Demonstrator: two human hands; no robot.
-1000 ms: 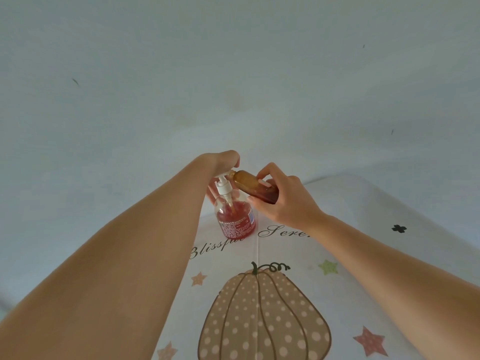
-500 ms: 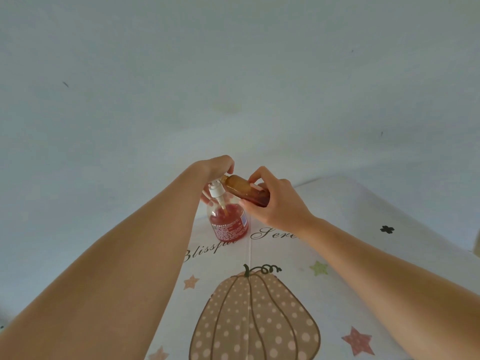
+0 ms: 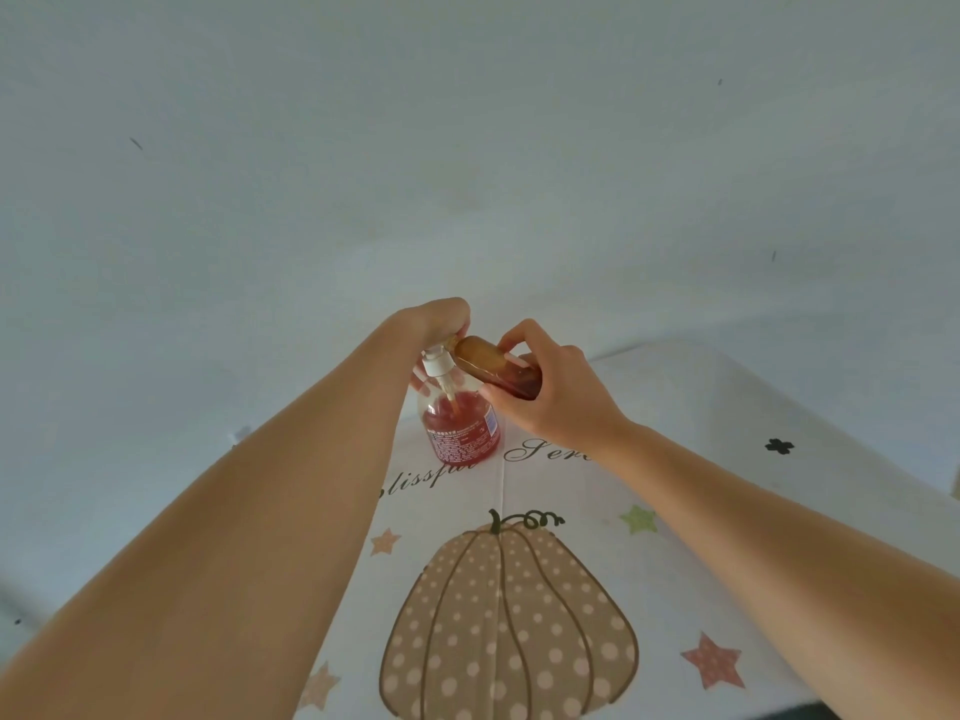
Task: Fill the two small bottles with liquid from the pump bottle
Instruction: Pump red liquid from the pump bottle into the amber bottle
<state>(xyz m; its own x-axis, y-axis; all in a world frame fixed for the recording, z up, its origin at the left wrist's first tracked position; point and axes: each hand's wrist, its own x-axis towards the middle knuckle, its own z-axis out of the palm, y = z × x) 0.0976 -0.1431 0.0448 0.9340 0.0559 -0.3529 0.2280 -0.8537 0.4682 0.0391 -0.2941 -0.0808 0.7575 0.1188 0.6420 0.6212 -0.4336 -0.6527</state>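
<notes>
A clear pump bottle (image 3: 460, 426) with red liquid in its lower half stands on the table near its far edge. My left hand (image 3: 436, 319) sits on top of the white pump head, fingers curled over it. My right hand (image 3: 556, 392) grips a small amber bottle (image 3: 493, 366), tilted almost on its side, its mouth held at the pump's nozzle. Dark red liquid lies in the amber bottle's lower end. I see only one small bottle.
The table wears a white cloth (image 3: 675, 407) printed with a dotted pumpkin (image 3: 509, 626), stars and script lettering. A pale wall fills the background behind the table's far edge. The table's right side has nothing on it.
Both hands hold their places on the pump head and the amber bottle. The view has shifted slightly; the pump head looks a little lower than a second ago.
</notes>
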